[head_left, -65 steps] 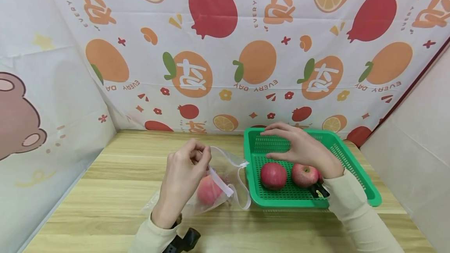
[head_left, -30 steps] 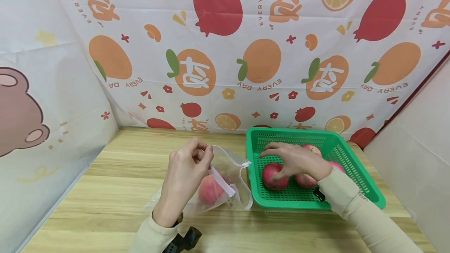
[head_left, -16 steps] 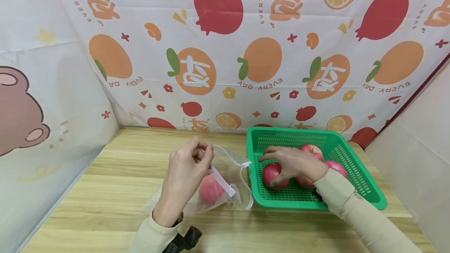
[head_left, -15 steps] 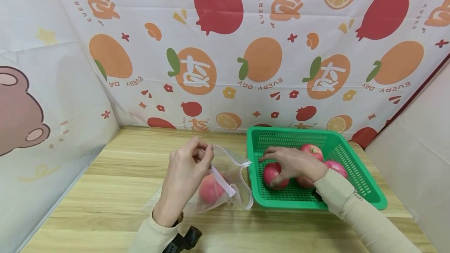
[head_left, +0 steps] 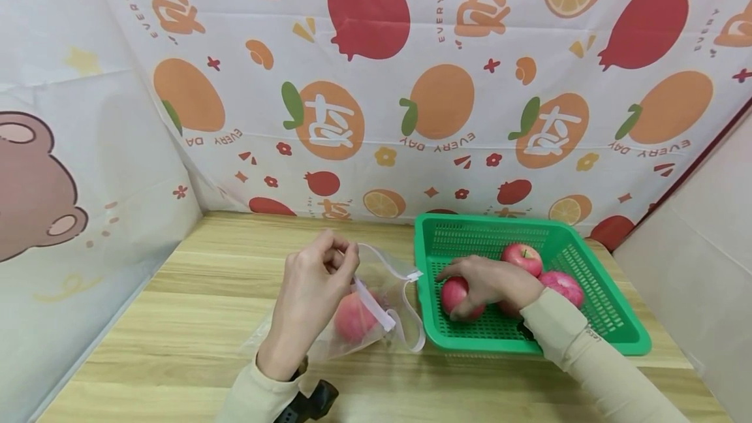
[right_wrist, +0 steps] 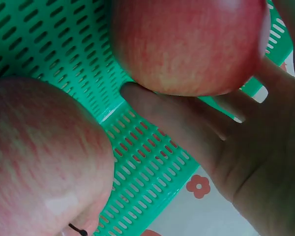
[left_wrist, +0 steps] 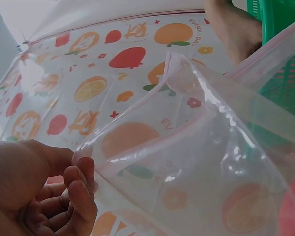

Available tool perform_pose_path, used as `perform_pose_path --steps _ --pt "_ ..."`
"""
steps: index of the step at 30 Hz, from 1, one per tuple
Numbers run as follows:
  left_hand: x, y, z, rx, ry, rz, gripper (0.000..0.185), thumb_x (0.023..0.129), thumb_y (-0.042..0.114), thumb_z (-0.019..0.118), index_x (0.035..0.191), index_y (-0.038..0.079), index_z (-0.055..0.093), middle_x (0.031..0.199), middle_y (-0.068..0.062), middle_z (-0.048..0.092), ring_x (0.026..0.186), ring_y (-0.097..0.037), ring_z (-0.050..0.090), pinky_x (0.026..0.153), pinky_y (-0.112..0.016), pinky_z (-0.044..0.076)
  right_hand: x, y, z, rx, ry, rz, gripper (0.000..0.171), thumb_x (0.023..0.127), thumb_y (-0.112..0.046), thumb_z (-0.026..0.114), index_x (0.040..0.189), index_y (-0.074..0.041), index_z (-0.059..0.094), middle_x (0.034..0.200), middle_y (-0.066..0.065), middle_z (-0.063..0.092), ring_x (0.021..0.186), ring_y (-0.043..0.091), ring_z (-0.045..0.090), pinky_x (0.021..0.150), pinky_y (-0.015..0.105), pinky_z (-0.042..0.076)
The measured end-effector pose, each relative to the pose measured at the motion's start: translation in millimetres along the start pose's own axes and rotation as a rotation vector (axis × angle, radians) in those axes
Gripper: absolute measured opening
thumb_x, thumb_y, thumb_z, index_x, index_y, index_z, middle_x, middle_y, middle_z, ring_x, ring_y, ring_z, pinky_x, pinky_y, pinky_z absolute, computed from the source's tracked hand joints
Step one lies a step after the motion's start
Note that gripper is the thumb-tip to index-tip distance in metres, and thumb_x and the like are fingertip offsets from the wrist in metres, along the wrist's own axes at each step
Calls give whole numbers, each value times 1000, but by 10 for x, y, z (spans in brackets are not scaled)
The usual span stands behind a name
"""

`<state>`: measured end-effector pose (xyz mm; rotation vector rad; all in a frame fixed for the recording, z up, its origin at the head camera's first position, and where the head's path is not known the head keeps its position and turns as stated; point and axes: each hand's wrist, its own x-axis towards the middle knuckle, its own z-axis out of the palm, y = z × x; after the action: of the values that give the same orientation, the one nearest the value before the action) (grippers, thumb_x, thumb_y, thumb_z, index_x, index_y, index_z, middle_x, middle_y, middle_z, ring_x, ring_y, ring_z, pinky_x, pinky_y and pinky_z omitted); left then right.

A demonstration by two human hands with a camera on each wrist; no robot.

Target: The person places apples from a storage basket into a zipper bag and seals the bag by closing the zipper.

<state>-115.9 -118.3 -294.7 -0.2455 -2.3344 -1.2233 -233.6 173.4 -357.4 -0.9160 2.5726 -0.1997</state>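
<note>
My left hand (head_left: 343, 261) pinches the rim of a clear zip bag (head_left: 388, 292) and holds its mouth up above the wooden table; its fingers (left_wrist: 76, 189) show curled on the bag's edge (left_wrist: 187, 123) in the left wrist view. One red apple (head_left: 351, 320) lies inside the bag. My right hand (head_left: 455, 289) is down in the green basket (head_left: 611, 318), fingers and thumb curled round a red apple (head_left: 452, 297). In the right wrist view that apple (right_wrist: 187, 44) sits against my thumb (right_wrist: 172, 118), with another apple (right_wrist: 39, 157) beside it.
Two more red apples (head_left: 521, 257) (head_left: 565, 287) lie in the basket behind my right hand. A fruit-print cloth (head_left: 376, 83) walls the back and left; a plain panel (head_left: 699, 227) stands at the right. Bare wooden table (head_left: 176, 331) lies left of the bag.
My right hand has dropped from above the basket's far rim down onto the front-left apple and curled round it. The left hand and the bag have stayed put.
</note>
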Motion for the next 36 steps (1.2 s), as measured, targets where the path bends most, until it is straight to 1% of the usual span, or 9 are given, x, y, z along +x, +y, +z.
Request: perform_pose_path --steps 3,9,15,18,20,24,26,31,36 --pt "0 1 11 -4 -6 -5 12 94 4 68 84 8 65 56 7 57 44 -2 52 43 -24 45 2 13 22 15 -4 23 67 74 -41 86 133 -19 65 123 1 66 111 24 57 85 44 57" --pt "-1 -2 23 8 -4 -5 12 94 4 68 84 8 65 56 7 57 45 -3 50 44 -24 43 8 10 23 52 2 94 70 72 -41 88 134 -21 64 113 -1 66 107 24 56 80 45 58" --pt "0 -4 35 15 2 9 12 94 3 68 83 7 65 55 6 56 45 -2 48 43 -22 41 22 28 20 61 9 81 67 72 -38 88 132 -20 65 109 -3 67 104 23 58 80 44 58" --pt "2 0 42 16 -5 1 12 94 4 68 83 7 65 55 7 56 45 -2 49 43 -22 41 23 44 18 56 20 62 65 73 -38 87 132 -20 65 108 -3 68 102 22 59 80 42 58" --pt "1 5 44 11 -11 -12 12 94 4 68 83 8 65 55 7 56 44 -2 50 44 -22 43 16 59 13 65 35 56 66 73 -37 87 132 -19 65 109 -3 68 103 22 59 80 42 58" --pt "2 11 40 6 -14 -24 12 95 4 68 84 8 65 56 7 56 44 -2 51 44 -23 46 -2 88 -19 97 87 56 69 74 -36 88 136 -17 63 117 0 68 106 23 59 81 45 58" --pt "4 12 37 5 -12 -19 11 95 4 68 84 7 66 56 6 57 44 -3 50 44 -22 45 -13 98 -44 115 114 56 70 75 -37 87 137 -17 62 121 1 68 107 24 60 81 45 58" --pt "10 14 39 8 -14 -9 10 95 5 68 85 6 66 56 5 57 46 -3 49 44 -21 42 -49 138 -93 157 194 12 69 77 -39 86 138 -16 62 125 1 68 108 23 62 82 44 59" --pt "15 9 52 15 -17 -16 11 94 3 68 84 7 66 56 6 57 45 -3 49 43 -22 43 -92 189 -133 214 297 -38 68 77 -39 87 138 -18 63 127 1 68 110 24 62 81 42 60"
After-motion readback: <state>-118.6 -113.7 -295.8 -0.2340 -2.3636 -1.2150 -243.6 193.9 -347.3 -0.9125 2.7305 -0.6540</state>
